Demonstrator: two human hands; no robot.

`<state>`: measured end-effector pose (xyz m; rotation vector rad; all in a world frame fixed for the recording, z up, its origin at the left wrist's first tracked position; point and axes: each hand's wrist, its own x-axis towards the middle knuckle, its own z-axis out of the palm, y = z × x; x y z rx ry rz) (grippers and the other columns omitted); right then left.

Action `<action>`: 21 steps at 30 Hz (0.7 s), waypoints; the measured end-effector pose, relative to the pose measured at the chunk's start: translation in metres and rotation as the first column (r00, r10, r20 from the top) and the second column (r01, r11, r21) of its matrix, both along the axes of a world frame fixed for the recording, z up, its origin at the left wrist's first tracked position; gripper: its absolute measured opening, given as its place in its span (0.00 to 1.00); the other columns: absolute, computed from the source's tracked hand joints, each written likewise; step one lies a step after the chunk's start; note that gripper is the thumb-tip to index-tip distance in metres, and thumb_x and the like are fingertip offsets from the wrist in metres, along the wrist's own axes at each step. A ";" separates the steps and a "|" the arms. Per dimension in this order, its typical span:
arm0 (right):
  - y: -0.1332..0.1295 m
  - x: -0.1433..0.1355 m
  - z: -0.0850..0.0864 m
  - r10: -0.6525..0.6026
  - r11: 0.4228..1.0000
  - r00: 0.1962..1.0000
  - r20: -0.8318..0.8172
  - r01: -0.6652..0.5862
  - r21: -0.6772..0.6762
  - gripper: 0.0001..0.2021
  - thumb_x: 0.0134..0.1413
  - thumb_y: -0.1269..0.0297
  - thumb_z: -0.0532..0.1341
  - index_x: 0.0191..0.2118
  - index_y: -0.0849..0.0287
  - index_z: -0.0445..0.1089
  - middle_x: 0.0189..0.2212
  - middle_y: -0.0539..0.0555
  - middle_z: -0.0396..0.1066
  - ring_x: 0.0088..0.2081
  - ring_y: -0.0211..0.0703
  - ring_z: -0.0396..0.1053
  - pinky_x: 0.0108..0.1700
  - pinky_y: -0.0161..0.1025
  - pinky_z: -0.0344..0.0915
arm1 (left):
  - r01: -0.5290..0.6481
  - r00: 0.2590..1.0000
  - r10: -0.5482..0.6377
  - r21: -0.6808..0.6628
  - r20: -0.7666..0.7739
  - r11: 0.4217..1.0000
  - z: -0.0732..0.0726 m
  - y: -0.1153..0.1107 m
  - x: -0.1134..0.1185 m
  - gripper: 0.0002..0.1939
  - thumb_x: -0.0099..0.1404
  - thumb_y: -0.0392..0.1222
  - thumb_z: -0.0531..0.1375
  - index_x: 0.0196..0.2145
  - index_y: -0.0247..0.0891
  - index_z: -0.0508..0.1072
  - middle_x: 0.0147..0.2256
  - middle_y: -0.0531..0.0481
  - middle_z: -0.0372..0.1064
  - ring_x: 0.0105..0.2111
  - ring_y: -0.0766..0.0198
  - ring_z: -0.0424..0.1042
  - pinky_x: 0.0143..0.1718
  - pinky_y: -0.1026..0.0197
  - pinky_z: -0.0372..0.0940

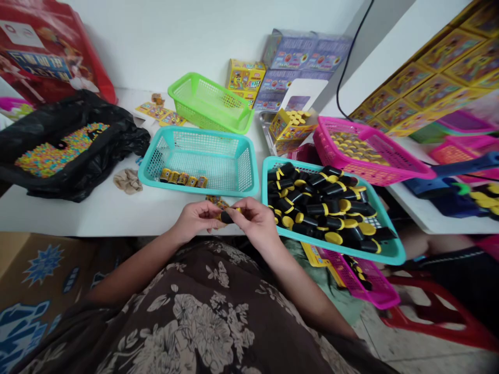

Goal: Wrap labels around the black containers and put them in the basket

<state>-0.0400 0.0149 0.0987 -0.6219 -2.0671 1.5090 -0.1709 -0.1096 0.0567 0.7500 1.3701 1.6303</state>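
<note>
A small black bottle with a yellow cap point(226, 217) is between my two hands at the table's front edge. My right hand point(255, 221) is closed round its capped end. My left hand point(198, 218) pinches the other end, and its fingertips partly hide it. Just behind my fingers lie small printed yellow labels point(215, 200); whether I touch them I cannot tell. Beyond, a turquoise basket point(198, 191) holds several bottles wrapped in printed labels point(183, 178) along its near side. Right of my hands, another turquoise basket point(335, 249) is heaped with black, yellow-capped bottles point(323, 208).
A black plastic bag point(128, 143) of colourful beads and a crumpled cloth point(128, 181) lie left. Behind stand a green basket point(210, 111) and stacked boxes point(288, 57). To the right are a pink basket point(370, 169), an open yellow box point(286, 130) and another person's leg point(424, 246).
</note>
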 end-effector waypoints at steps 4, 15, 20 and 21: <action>0.005 -0.002 0.001 0.061 0.998 0.994 0.094 -0.061 -0.002 0.10 0.48 0.57 0.63 0.26 0.57 0.65 0.18 0.44 0.57 0.21 0.32 0.51 0.24 0.35 0.50 | 0.013 1.000 -0.013 -0.007 -0.007 1.000 0.002 0.000 0.003 0.16 0.45 0.41 0.74 0.31 0.33 0.76 0.23 0.52 0.73 0.21 0.69 0.69 0.22 0.66 0.65; 0.009 -0.001 0.000 0.102 0.994 0.989 0.111 -0.097 -0.054 0.10 0.47 0.58 0.64 0.25 0.57 0.66 0.17 0.43 0.57 0.21 0.31 0.51 0.24 0.35 0.49 | -0.091 0.987 0.090 0.000 0.132 0.996 0.003 -0.004 0.007 0.17 0.43 0.37 0.75 0.32 0.34 0.76 0.29 0.51 0.75 0.30 0.66 0.73 0.35 0.61 0.69; 0.009 -0.005 -0.002 0.151 0.985 0.983 0.104 -0.140 -0.101 0.10 0.47 0.59 0.65 0.24 0.57 0.68 0.16 0.44 0.58 0.20 0.31 0.51 0.22 0.34 0.49 | -0.107 0.987 0.106 0.004 0.121 0.994 0.002 -0.003 0.006 0.17 0.43 0.39 0.75 0.31 0.34 0.77 0.29 0.50 0.75 0.30 0.65 0.72 0.36 0.61 0.67; 0.009 -0.006 -0.004 0.151 0.982 0.984 0.097 -0.138 -0.129 0.10 0.48 0.58 0.65 0.25 0.57 0.68 0.16 0.44 0.59 0.20 0.32 0.52 0.22 0.34 0.49 | -0.099 0.988 0.099 -0.005 0.121 0.995 0.002 -0.002 0.006 0.17 0.44 0.40 0.75 0.31 0.34 0.77 0.30 0.50 0.75 0.31 0.65 0.72 0.36 0.61 0.67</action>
